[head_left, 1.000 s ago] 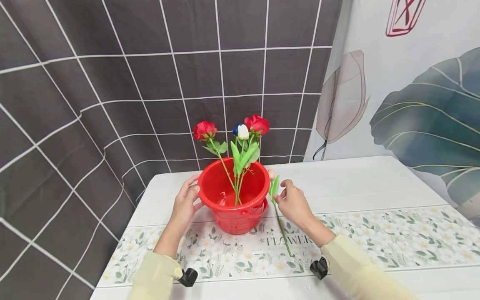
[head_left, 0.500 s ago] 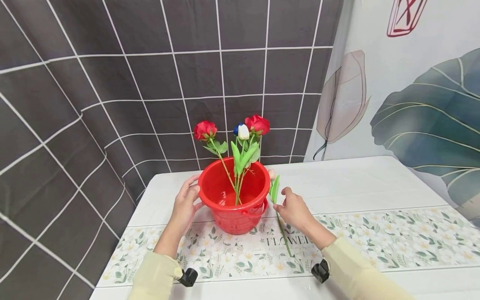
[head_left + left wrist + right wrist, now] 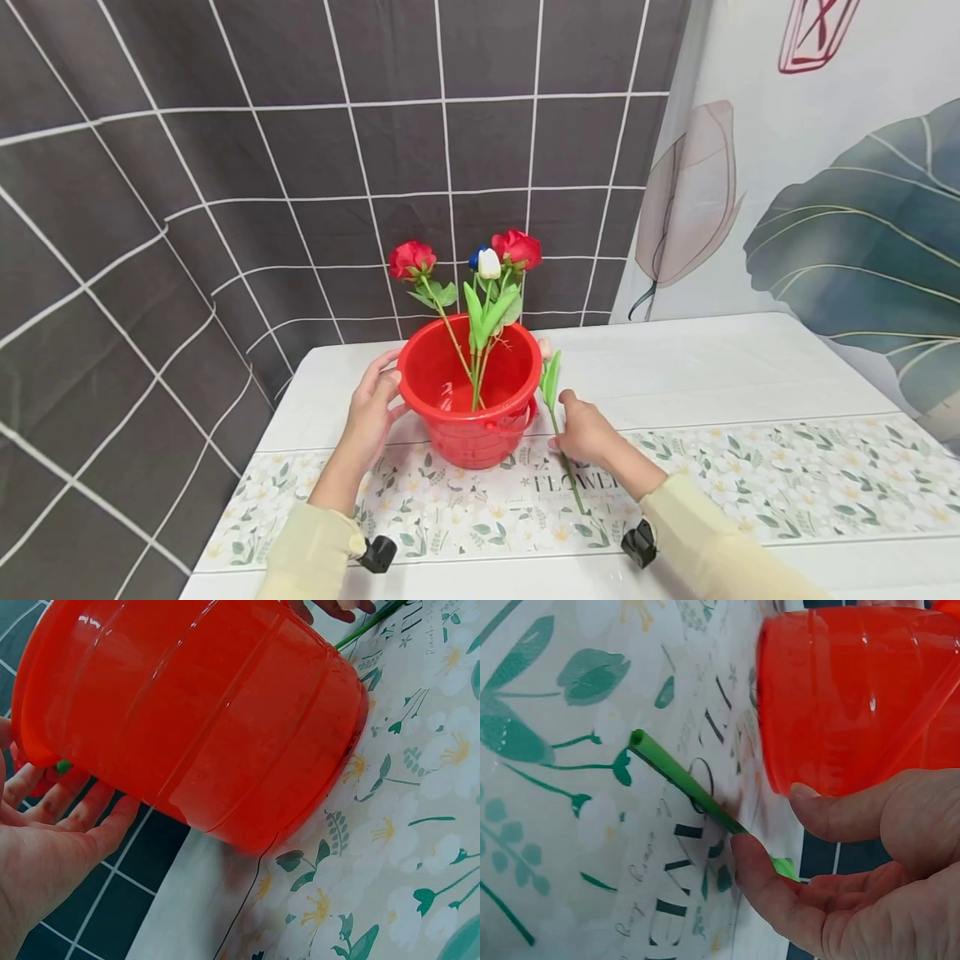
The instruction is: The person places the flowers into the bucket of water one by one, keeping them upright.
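A red plastic bucket (image 3: 471, 433) stands on the table, holding red roses (image 3: 412, 260), a white tulip (image 3: 489, 264) and a blue flower (image 3: 475, 258). My left hand (image 3: 369, 412) rests against the bucket's left side near the rim, fingers fairly straight; the left wrist view shows the fingers (image 3: 94, 806) along its wall. Right of the bucket lies a pale pink tulip (image 3: 551, 385) with green leaves. Over its stem (image 3: 679, 774) is my right hand (image 3: 588, 429); the index fingertip touches or nearly touches the stem, while the thumb stands apart from it.
The white table (image 3: 712, 375) carries a printed floral band (image 3: 787, 467) with lettering. Behind it hangs a dark cloth with a white grid (image 3: 300, 150), and a pale leaf-print cloth (image 3: 697, 250) hangs at the right. A handle (image 3: 517, 425) hangs at the bucket's right front.
My right hand has moved down along the tulip's stem, from beside the leaves to lower on the stem. The left hand and the bucket have stayed in place.
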